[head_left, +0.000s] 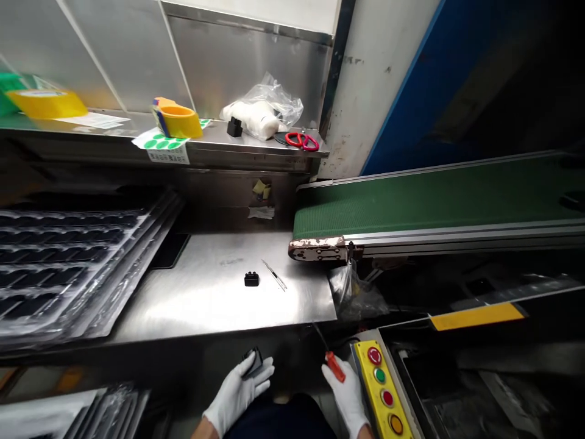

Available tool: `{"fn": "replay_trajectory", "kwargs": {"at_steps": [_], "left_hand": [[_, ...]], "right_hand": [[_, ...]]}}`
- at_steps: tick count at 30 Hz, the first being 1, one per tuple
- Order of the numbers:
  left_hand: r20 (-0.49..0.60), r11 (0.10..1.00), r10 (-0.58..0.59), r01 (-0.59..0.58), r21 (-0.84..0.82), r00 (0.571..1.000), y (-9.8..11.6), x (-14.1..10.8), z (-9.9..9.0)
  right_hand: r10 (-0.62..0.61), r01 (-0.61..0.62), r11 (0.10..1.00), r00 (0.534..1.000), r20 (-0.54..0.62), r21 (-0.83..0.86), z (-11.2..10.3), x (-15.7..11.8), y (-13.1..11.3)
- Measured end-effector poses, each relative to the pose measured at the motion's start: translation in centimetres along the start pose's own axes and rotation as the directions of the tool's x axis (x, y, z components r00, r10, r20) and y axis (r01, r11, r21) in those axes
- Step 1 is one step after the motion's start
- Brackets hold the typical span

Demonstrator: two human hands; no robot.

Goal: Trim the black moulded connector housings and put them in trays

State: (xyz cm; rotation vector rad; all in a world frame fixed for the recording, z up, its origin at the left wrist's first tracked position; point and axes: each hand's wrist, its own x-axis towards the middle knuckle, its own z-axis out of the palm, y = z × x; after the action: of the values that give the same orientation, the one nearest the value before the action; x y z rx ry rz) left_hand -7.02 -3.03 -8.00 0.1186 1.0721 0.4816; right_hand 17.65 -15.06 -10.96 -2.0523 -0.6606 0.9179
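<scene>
My left hand, in a white glove, holds a small black plastic part between thumb and fingers, in front of the bench edge. In my gloved right hand is a screwdriver with an orange-red handle; its thin dark shaft points up and left toward the bench corner. On the steel bench lie another small black part and a pair of tweezers. My two hands are apart, and the screwdriver does not touch the black part.
Stacked trays of black parts fill the bench's left side; more trays sit lower left. A green conveyor belt runs right. A yellow button box stands beside my right hand. The shelf holds tape, scissors and a plastic bag.
</scene>
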Motion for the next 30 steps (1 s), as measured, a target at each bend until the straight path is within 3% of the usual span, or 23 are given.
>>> {"fn": "replay_trajectory", "kwargs": {"at_steps": [4,8,11,13,17,18,20,22,24,27,30], "left_hand": [[0.152,0.974,0.216,-0.223,0.035,0.965,1.1,-6.3,2.1],[0.270,0.931,0.349,-0.366,0.011,0.897,3.1,-11.0,4.2],[0.289,0.933,0.358,-0.350,-0.082,0.888,4.2,-12.8,4.2],[0.277,0.935,0.348,-0.310,-0.172,0.896,4.8,-13.6,3.8],[0.308,0.925,0.327,-0.234,-0.300,0.894,6.3,-14.7,3.0],[0.324,0.925,0.317,-0.215,-0.315,0.891,6.8,-14.9,2.9],[0.364,0.919,0.305,-0.173,-0.353,0.880,8.1,-15.2,2.7],[0.407,0.909,0.286,-0.111,-0.402,0.867,9.7,-15.4,2.3],[0.453,0.910,0.244,-0.041,-0.413,0.857,11.4,-15.5,1.8],[0.517,0.956,0.206,-0.057,-0.289,0.831,14.0,-15.6,0.7],[0.572,0.981,0.151,-0.050,-0.189,0.806,16.4,-15.6,-0.6]], "right_hand": [[0.124,-0.080,0.959,0.981,-0.147,0.273,4.7,3.5,-0.4],[0.310,-0.252,0.900,0.944,-0.115,0.354,8.5,5.5,-0.8],[0.409,-0.398,0.857,0.912,0.037,0.328,10.0,5.0,-1.4],[0.451,-0.495,0.816,0.868,0.208,0.297,10.5,3.5,-2.5],[0.370,-0.610,0.762,0.686,0.626,0.219,10.4,-1.5,-7.7],[0.299,-0.593,0.773,0.652,0.697,0.224,10.3,-2.7,-9.7],[0.107,-0.485,0.826,0.634,0.766,0.286,10.3,-4.9,-14.5],[-0.168,-0.178,0.917,0.639,0.751,0.356,10.5,-6.5,-19.8],[-0.312,0.068,0.934,0.634,0.708,0.350,11.2,-7.8,-24.7],[-0.358,0.248,0.933,0.697,0.621,0.260,13.2,-9.2,-29.6],[-0.346,0.233,0.934,0.780,0.522,0.270,15.7,-10.2,-31.3]]}}
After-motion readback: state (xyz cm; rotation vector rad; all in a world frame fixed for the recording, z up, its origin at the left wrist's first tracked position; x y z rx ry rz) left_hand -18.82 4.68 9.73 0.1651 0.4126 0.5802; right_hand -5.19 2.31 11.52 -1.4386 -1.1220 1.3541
